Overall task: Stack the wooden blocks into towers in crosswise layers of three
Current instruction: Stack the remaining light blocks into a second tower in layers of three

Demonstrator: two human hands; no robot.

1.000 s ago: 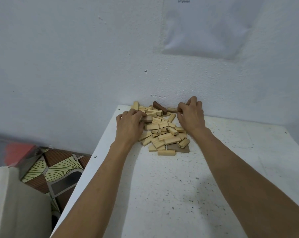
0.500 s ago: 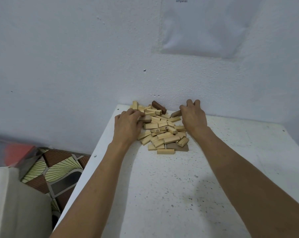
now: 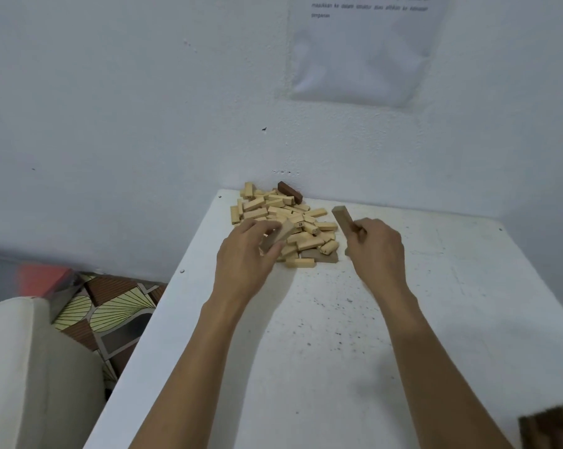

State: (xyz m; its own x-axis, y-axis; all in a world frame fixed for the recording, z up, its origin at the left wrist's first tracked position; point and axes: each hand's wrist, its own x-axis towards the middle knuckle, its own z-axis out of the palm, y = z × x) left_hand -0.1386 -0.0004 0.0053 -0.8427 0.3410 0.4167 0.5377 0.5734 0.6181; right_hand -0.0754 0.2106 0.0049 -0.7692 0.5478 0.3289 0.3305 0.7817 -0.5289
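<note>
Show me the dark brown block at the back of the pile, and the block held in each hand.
dark brown block [image 3: 289, 191]: head view, top face.
right-hand block [image 3: 342, 216]: head view, free upper end.
left-hand block [image 3: 279, 235]: head view, long face.

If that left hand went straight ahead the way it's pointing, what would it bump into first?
Most likely the pile of wooden blocks. The left hand, gripping a pale block, points forward and slightly right, straight at the pile. It might pass above it; height is hard to judge.
</note>
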